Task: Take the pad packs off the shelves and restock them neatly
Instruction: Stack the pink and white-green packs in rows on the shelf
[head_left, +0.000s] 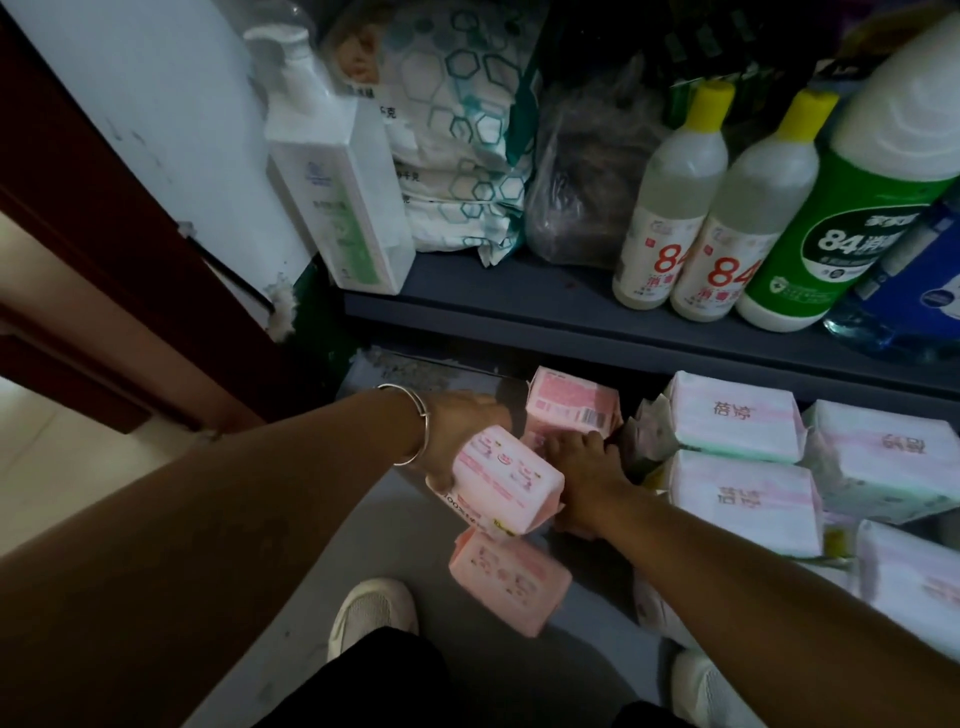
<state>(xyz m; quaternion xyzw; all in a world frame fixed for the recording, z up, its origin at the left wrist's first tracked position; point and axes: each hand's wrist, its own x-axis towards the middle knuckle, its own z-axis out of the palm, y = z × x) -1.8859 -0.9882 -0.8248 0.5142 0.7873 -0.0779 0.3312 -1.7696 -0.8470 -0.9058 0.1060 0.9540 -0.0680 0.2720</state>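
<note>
we see the left hand, a silver bangle on its wrist, closed around a pink pad pack and holding it tilted above the grey lower shelf; the fingers are mostly hidden behind the pack. our right hand lies flat, fingers spread, on another pink pack that stands further back, its barcode side facing us; we cannot tell whether it grips it. a third pink pack lies below the held one, near the shelf's front. to the right, white pad packs with pink stripes are stacked close together, the nearest cut off by the frame and by our right arm. on the upper shelf stand a pump bottle, two yellow-capped "84" disinfectant bottles and a green-labelled jug, its top out of view. two white shoes show at the bottom in dim light.
</note>
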